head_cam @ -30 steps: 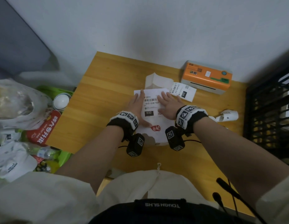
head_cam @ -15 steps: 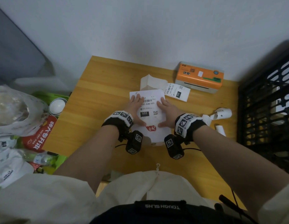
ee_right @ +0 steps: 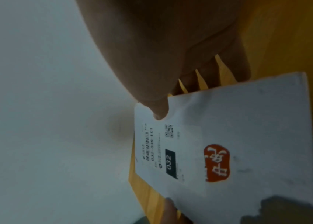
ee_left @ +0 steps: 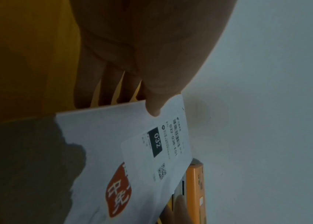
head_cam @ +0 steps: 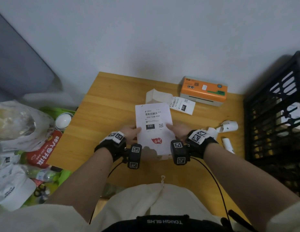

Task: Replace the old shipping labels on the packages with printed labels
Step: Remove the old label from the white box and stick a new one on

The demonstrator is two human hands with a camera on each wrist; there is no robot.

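- The left hand [head_cam: 130,133] grips the white package [head_cam: 155,131] at its 9 o'clock edge: in the left wrist view the thumb lies on the printed face and the fingers [ee_left: 94,84] pass under it.
- The right hand [head_cam: 178,131] grips the same package at its 3 o'clock edge, thumb on top and fingers [ee_right: 226,71] beneath (a mirrored pinch).
- The package is lifted clear of the desk [head_cam: 104,118] and tilted, its far end raised; a printed label [head_cam: 152,118] with a barcode, "032-038-E01" and a black "032" block covers its upper part, and a red seal mark [head_cam: 156,141] sits below that.
- The near end of the package shows a torn brown patch [head_cam: 150,152].
- Beyond the package, at 12 o'clock, lies a white folded backing sheet [head_cam: 156,96], and just beside it at 1 o'clock a second label [head_cam: 182,105] lies flat on the desk.
- The orange label printer [head_cam: 203,90] stands at 1 o'clock, against the wall.
- At 3 o'clock, curled white paper scraps [head_cam: 228,127] lie on the desk, near a black crate [head_cam: 276,114].
- At 9 o'clock, off the desk, are a white bowl [head_cam: 62,121] and plastic bags [head_cam: 16,128].
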